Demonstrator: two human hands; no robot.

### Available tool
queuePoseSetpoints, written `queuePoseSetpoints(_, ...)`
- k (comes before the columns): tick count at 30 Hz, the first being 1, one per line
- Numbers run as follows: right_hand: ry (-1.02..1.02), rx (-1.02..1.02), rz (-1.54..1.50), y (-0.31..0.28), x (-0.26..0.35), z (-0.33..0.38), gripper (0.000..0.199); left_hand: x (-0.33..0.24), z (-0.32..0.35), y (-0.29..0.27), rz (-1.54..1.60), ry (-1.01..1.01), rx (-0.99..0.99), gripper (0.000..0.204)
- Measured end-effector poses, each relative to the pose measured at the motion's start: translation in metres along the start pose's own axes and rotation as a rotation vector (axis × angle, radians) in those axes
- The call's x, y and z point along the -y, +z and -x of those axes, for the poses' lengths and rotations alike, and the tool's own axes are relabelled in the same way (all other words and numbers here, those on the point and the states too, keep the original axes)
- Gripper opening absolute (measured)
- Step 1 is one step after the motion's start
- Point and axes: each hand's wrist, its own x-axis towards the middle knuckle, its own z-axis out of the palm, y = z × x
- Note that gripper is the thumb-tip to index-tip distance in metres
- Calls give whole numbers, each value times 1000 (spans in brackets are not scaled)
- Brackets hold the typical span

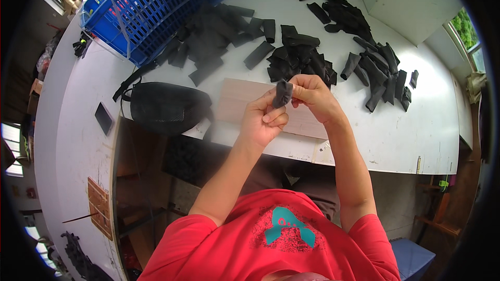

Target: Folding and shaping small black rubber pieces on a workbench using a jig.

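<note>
Fingers of your left hand (263, 118) and right hand (316, 98) pinch one black fabric piece (283, 94), mid-frame | looks like two-handed handling | next prob needs steady pinches

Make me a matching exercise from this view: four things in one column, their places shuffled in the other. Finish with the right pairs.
Things
1. Blue slatted plastic basket
2. Small black fabric piece
3. Pale rectangular wooden board
4. Rounded black bag with a strap

Places
A. Held between the left hand and the right hand
B. At the near table edge, left of centre
C. At the picture's upper left
D. Flat on the white table, partly hidden by the hands

Pairs: 1-C, 2-A, 3-D, 4-B
</note>
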Motion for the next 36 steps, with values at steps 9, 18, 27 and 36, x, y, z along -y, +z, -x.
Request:
queuePoseSetpoints(9,12,-191,-148,5,-54,14,21,-6,-3,2,-1655,1010,-16,19)
queuePoseSetpoints(18,-576,-446,1278,25,3,22,25,10,8,13,-910,872,45,8)
queuePoseSetpoints(27,-566,-393,805,18,-30,18,15,-3,-12,41,-1413,478,104,15)
queuePoseSetpoints(36,-372,-391,760,12,-71,19,20,9,-10,38,-1714,729,77,19)
